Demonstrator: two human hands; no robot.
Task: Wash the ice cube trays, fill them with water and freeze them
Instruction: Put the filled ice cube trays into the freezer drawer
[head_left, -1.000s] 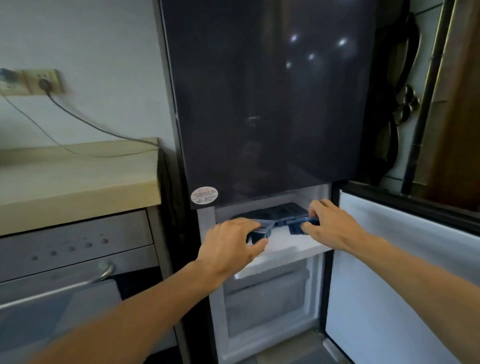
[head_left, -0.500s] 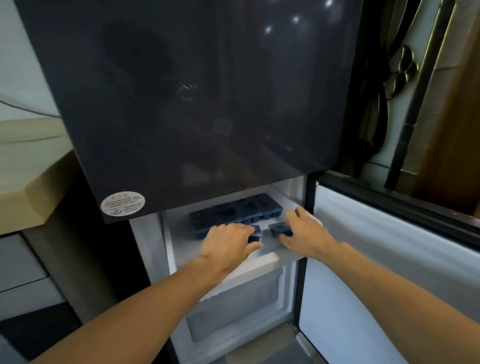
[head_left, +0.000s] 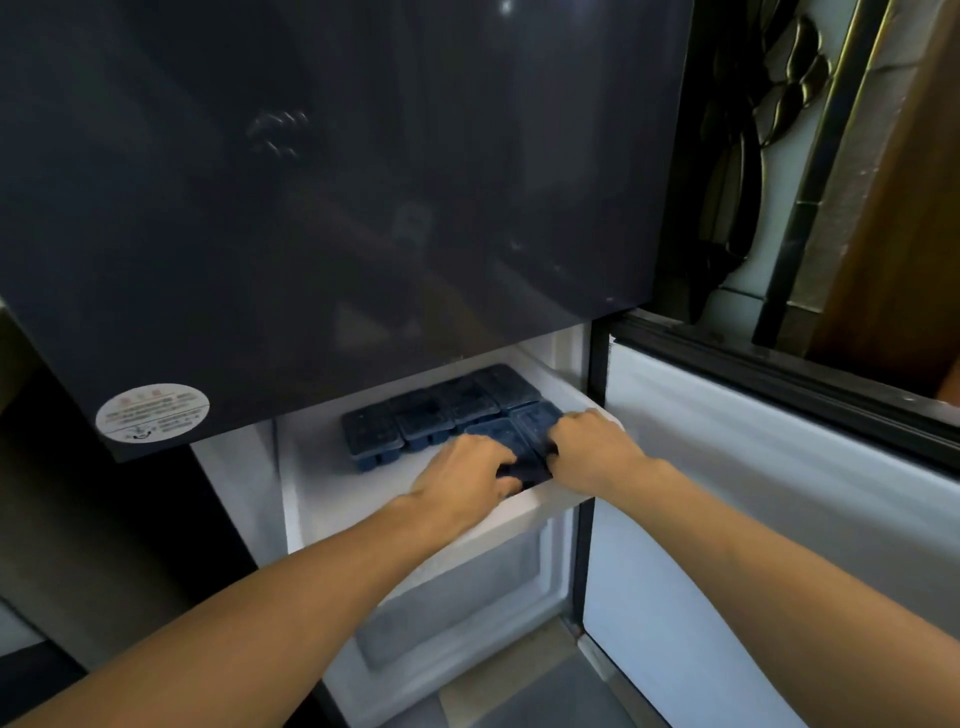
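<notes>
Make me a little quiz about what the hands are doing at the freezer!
1. True or false: the left hand and the right hand both hold the front ice cube tray.
2. Where is the other ice cube tray? A) on the floor B) in the freezer drawer, behind the front one C) on top of the fridge
3. What colour are both trays?

Key: 1 true; 2 B; 3 dark blue.
</notes>
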